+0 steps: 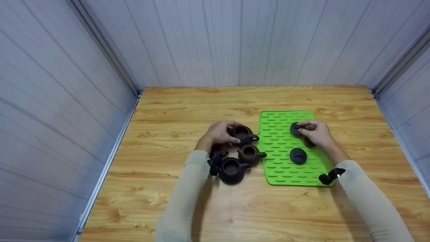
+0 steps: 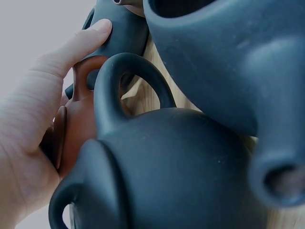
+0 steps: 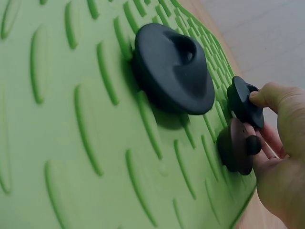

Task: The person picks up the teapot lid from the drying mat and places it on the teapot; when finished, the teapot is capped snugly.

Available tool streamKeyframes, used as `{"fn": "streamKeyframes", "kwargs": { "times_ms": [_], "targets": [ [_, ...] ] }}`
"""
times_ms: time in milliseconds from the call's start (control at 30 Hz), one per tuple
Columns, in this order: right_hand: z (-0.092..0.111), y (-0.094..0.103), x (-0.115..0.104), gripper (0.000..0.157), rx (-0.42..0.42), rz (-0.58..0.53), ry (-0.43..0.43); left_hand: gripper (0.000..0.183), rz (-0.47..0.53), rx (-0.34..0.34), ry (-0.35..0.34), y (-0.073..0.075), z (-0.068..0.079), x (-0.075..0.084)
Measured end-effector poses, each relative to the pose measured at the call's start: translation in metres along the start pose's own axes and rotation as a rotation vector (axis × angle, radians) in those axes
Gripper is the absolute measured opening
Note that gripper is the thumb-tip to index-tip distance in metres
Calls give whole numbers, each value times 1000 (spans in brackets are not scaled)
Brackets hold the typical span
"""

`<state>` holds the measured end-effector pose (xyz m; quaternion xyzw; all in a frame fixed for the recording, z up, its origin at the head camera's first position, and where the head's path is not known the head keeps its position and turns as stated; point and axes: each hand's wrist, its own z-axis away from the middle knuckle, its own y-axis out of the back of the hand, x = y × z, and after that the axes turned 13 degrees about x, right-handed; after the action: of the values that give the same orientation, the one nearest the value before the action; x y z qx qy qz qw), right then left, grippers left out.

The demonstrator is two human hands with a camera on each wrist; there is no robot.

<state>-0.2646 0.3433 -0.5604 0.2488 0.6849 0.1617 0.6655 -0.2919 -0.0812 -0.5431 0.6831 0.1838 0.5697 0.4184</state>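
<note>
My left hand (image 1: pixel 222 132) holds the far dark teapot (image 1: pixel 242 131), which has no lid on, thumb against its side. In the left wrist view, a reddish-brown teapot (image 2: pixel 81 124) and a lidded black teapot (image 2: pixel 186 167) lie close by the palm. Toward me stand a small brown lidless teapot (image 1: pixel 249 155) and another dark lidless teapot (image 1: pixel 231 173). With thumb and fingers, my right hand (image 1: pixel 315 132) pinches a dark lid (image 3: pixel 242 102) over the green mat (image 1: pixel 278 134). A brown lid (image 3: pixel 233 145) with a round knob sits under that hand. Nearer me is a second dark lid (image 3: pixel 171 71).
The ridged mat lies right of the teapots on a wood-grain table (image 1: pixel 168 111). Pale panels (image 1: pixel 221 43) wall in the table's back and sides. A black wrist mount (image 1: pixel 331 176) hangs by the right sleeve, over the mat's near corner.
</note>
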Motion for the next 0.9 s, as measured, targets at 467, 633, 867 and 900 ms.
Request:
{"fn": "streamKeyframes", "kwargs": {
  "times_ms": [467, 633, 867, 900],
  "targets": [
    [6, -13, -23, 37, -48, 3, 12, 77, 7, -20, -1, 1, 0, 0],
    [5, -18, -31, 35, -54, -17, 14, 80, -5, -10, -10, -6, -6, -10],
    [2, -29, -41, 32, -58, -53, 42, 77, -5, -19, 8, -1, 1, 1],
    [2, -30, -42, 32, -59, -56, 48, 77, -8, -19, 10, -1, 1, 1]
  ]
}}
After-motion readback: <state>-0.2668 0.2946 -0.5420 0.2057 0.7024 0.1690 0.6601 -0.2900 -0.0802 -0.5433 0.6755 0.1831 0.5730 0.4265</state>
